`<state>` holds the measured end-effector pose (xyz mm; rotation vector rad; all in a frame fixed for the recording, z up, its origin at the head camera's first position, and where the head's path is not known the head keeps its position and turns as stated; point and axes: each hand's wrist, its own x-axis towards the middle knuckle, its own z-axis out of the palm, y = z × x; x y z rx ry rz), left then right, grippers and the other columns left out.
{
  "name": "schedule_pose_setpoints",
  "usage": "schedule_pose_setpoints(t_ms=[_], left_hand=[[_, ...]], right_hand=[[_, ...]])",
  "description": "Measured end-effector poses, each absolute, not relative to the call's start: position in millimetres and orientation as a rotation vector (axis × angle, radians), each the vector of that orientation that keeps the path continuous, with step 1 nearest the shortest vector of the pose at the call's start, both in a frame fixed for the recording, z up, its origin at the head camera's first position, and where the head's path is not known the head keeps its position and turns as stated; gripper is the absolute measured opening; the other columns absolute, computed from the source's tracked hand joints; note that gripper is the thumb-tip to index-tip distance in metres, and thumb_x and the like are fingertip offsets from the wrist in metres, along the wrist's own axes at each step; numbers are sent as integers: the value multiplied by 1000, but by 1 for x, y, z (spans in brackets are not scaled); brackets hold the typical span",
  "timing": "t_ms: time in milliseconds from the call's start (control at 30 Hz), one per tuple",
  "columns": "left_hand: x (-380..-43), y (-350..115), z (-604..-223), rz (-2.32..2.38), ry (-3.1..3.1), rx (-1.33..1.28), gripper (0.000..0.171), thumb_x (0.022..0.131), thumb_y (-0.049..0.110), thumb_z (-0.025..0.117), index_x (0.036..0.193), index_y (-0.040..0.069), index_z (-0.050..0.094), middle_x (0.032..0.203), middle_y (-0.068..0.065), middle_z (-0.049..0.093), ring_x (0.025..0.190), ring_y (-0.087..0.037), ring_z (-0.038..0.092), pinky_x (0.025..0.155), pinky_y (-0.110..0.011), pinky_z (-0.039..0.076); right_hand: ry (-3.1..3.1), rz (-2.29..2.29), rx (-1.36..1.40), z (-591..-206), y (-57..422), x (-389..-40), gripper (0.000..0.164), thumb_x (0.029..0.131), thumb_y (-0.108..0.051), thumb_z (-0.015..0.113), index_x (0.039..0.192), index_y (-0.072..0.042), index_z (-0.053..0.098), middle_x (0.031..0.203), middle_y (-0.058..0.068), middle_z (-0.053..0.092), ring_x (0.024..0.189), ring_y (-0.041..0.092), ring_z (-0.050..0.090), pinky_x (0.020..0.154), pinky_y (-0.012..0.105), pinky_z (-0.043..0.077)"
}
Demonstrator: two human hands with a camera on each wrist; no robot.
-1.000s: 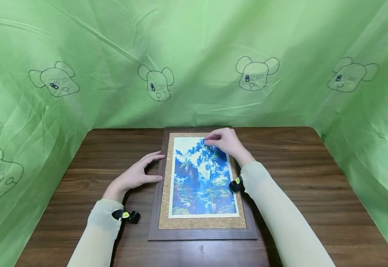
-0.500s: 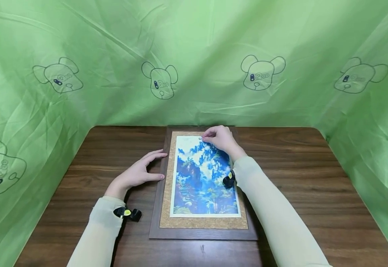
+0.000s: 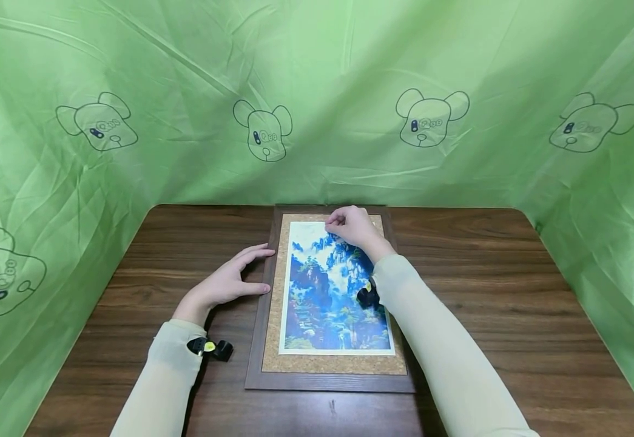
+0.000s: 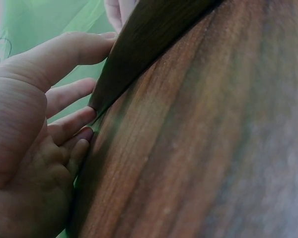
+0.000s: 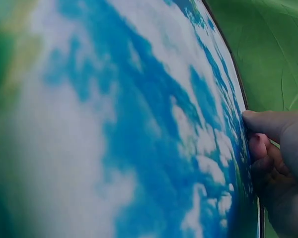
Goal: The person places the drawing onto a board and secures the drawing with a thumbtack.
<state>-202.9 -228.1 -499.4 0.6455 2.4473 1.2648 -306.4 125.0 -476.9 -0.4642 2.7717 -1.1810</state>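
A blue landscape print with a white border lies on a cork board set in a dark wooden frame. Spread fingertips and thumb of my left hand touch the frame's left side; the left wrist view shows them against its edge. At the print's top edge, my right hand has its thumb and bent fingers close together. In the right wrist view, the thumb meets the far edge of the print. Whether anything small is between those fingertips is too small to tell.
The framed board lies on a brown wood-grain table, reaching close to its back edge. Green cloth with bear-head outlines hangs behind and at both sides. Black wrist cameras sit at both cuffs.
My right hand has slid left along the print's top edge toward its middle. My left hand stays at the frame's left side. The head view has shifted slightly.
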Motion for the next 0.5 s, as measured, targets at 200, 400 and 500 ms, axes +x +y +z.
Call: schedule_pose_setpoints(t_ms=[200, 400, 500], left_hand=[[-203, -228, -498, 1269, 2446, 650, 83, 95, 33, 89, 166, 23, 48, 179, -3, 27, 165, -35, 23, 125, -70, 27], [-203, -228, -500, 1268, 2445, 645, 83, 95, 34, 89, 166, 25, 47, 179, -2, 26, 165, -35, 22, 125, -70, 26], [-204, -228, -500, 1262, 2451, 648, 83, 95, 34, 89, 167, 25, 47, 179, -1, 26, 165, -35, 22, 125, -70, 27]], right_hand=[[2774, -1232, -434, -478, 127, -306, 10, 105, -24, 79, 105, -17, 85, 101, 0, 79, 94, 22, 68, 89, 44, 55], [2705, -1421, -425, -472, 134, -304, 11, 106, -24, 76, 105, -15, 82, 97, 4, 81, 90, 21, 73, 85, 42, 56], [2646, -1487, -421, -468, 138, -303, 11, 106, -24, 77, 105, -13, 79, 96, 9, 82, 88, 22, 77, 81, 39, 55]])
